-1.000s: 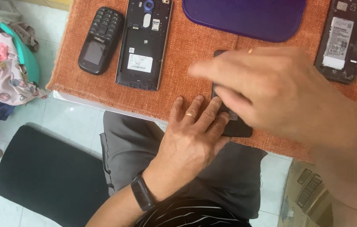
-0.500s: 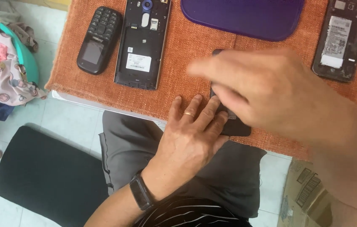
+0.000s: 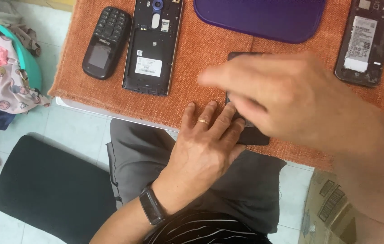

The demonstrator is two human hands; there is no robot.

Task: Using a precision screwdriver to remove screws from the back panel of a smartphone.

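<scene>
The left hand [image 3: 203, 147] lies flat, fingers spread, its fingertips pressing the near end of a flat black rectangular phone [image 3: 251, 135] that rests near the front edge of the orange woven cloth [image 3: 201, 58]. The right hand [image 3: 291, 97] hovers blurred over the same phone, fingers bent down onto it; whether they pinch it I cannot tell. Farther back lie a black smartphone with its back cover off [image 3: 152, 47], a small black keypad phone [image 3: 106, 43] beside it, a purple plastic lid [image 3: 260, 18], and another opened dark smartphone [image 3: 366, 40] at the right.
</scene>
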